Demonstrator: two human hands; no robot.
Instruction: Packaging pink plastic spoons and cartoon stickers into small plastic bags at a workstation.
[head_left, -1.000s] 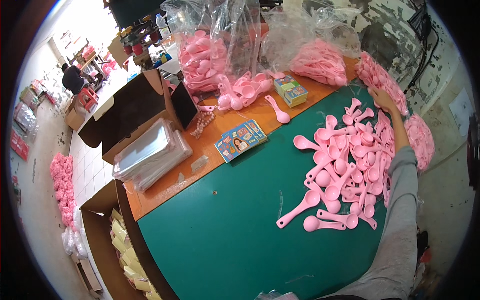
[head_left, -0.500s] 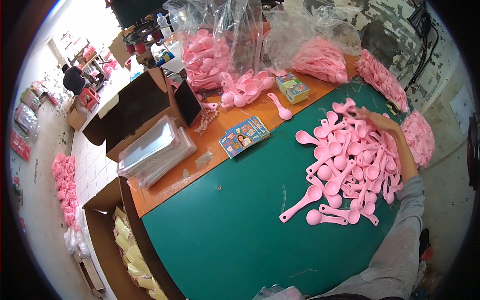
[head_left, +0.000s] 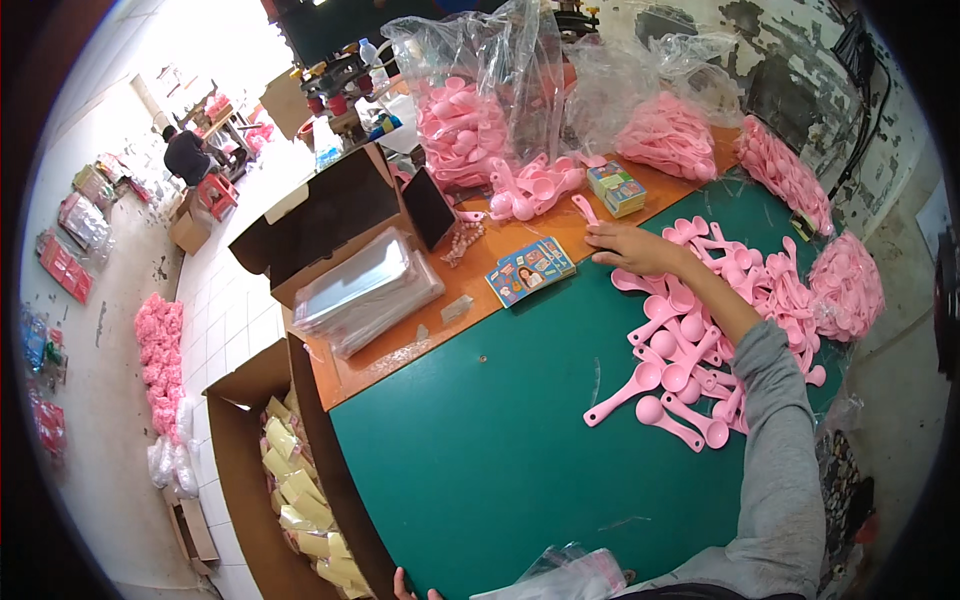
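Bright, even daylight – floor glare upper left – fisheye-bent, dark-vignetted edges.

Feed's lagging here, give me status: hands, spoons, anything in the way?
Right hand open, flat by card stack. Left hand barely visible at table edge. Pink spoons heaped under forearm. Nothing blocking.

- The right hand [head_left: 632,246] is stretched out flat over the green table [head_left: 480,460], beside a stack of printed cards [head_left: 530,270].
- Pink plastic spoons [head_left: 700,340] are heaped under and around the forearm.
- Fingertips of the left hand [head_left: 412,588] are seen at the table's near edge.
- Clear bags of pink spoons [head_left: 470,120] are piled at the far side.
- An open cardboard box [head_left: 290,490] of yellow packets is placed on the floor.
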